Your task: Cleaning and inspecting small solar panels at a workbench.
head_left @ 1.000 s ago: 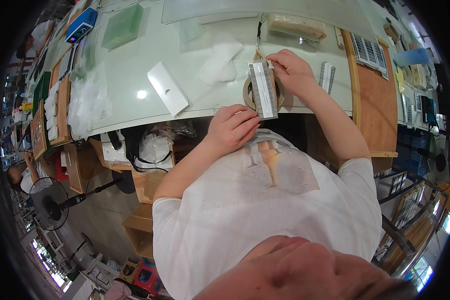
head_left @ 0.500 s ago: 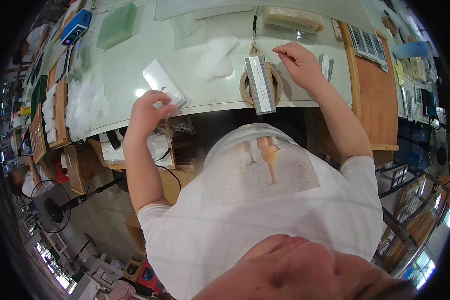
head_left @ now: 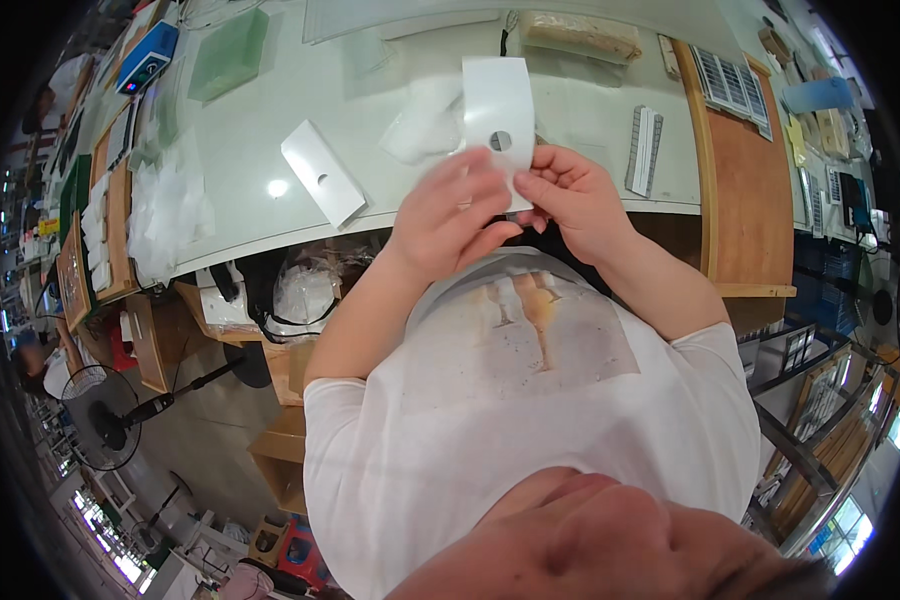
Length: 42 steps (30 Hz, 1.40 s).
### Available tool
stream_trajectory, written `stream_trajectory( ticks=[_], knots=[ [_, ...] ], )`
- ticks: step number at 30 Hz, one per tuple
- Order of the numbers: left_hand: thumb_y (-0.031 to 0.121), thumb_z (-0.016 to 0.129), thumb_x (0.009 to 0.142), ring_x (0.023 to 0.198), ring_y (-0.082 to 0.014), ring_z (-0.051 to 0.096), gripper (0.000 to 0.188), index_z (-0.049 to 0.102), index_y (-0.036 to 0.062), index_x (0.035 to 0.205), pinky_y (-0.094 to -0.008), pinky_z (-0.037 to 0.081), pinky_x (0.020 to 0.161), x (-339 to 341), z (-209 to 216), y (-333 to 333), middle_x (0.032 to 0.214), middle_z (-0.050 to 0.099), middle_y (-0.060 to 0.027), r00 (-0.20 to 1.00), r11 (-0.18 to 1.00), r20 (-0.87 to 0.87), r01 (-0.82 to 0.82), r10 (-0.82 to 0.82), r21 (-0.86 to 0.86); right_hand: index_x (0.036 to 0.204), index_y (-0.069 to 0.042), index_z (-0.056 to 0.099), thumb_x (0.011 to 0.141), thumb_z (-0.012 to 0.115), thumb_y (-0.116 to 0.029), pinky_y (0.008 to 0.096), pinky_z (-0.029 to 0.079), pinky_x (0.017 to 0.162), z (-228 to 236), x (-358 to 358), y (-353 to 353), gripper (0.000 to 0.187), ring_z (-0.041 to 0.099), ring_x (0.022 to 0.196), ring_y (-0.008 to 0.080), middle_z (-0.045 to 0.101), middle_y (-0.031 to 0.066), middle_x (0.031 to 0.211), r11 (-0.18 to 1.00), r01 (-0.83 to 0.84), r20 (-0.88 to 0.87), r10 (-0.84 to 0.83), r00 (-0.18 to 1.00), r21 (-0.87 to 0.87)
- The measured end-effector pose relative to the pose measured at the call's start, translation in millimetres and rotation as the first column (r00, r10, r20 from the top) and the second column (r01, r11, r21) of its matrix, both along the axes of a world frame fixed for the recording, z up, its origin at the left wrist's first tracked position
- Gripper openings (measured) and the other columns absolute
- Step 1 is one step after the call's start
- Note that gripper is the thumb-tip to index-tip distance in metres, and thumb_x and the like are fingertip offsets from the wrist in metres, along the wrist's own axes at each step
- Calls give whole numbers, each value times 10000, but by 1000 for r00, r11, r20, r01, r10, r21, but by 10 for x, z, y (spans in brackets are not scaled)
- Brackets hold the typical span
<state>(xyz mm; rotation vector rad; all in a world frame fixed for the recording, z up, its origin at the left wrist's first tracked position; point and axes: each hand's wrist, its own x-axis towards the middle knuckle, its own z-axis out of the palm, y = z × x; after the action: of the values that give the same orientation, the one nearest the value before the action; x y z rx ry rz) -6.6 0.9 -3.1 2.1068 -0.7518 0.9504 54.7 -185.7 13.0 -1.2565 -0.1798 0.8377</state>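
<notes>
A white rectangular sheet with a round hole (head_left: 498,95) stands up over the table's front edge. My right hand (head_left: 575,195) pinches its lower right side between thumb and fingers. My left hand (head_left: 450,215) is at the sheet's lower left, its fingers motion-blurred and thumb held apart; whether it touches the sheet is unclear. A similar stack of white pieces with a notch (head_left: 322,178) lies on the table to the left. To the right lies a grey-and-white striped strip (head_left: 644,150). The tape roll is mostly hidden behind the sheet and hands.
Crumpled clear film (head_left: 420,125) lies behind my left hand. A green block of sheets (head_left: 228,55) and a blue box device (head_left: 148,55) stand at the far left. A wrapped brownish block (head_left: 580,38) is at the back; a wooden board edge (head_left: 710,170) borders the right.
My left hand has moved right from the white stack, and the holed sheet is now in my right hand. The striped strip from the tape roll now appears at the right.
</notes>
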Motion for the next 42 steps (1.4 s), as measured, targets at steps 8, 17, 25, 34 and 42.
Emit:
stream_trajectory(
  ticks=[8,17,25,34,42],
  knots=[
    [230,694,833,643,-44,516,230,679,2,801,-191,411,599,415,-35,-15,674,611,21,404,821,-897,-440,-181,-364,1205,-9,521,858,645,-66,183,427,489,-90,-86,-200,374,530,605,46,596,-2,756,969,111,61,-99,993,-222],
    [335,693,791,599,-150,553,319,680,16,804,-292,450,582,347,-191,-76,648,601,-38,412,899,-909,-419,62,-129,1246,-18,472,804,692,-46,169,404,517,-307,-137,-305,495,492,577,19,566,-23,692,946,177,170,-133,976,-272],
    [327,687,790,609,-176,565,313,664,15,785,-307,455,586,349,-212,-95,662,599,-51,424,904,-898,-420,115,-82,1203,-15,505,795,702,-57,170,393,517,-345,-101,-294,455,475,565,17,552,-34,671,917,183,249,-96,964,-353],
    [197,710,737,846,-267,580,168,643,62,811,-357,479,688,411,-297,-75,893,618,-87,743,922,-599,-387,299,-20,1090,-48,594,717,754,-93,226,445,585,-311,-83,-327,408,548,695,100,594,39,942,873,264,805,209,556,-409],
    [109,715,711,1017,-330,550,273,631,95,970,-387,440,859,454,-123,219,994,624,-78,964,948,-216,-81,153,309,1020,-15,620,749,670,9,296,495,561,-219,14,-395,277,591,657,231,611,109,868,965,249,936,164,-312,-86]
  ],
)
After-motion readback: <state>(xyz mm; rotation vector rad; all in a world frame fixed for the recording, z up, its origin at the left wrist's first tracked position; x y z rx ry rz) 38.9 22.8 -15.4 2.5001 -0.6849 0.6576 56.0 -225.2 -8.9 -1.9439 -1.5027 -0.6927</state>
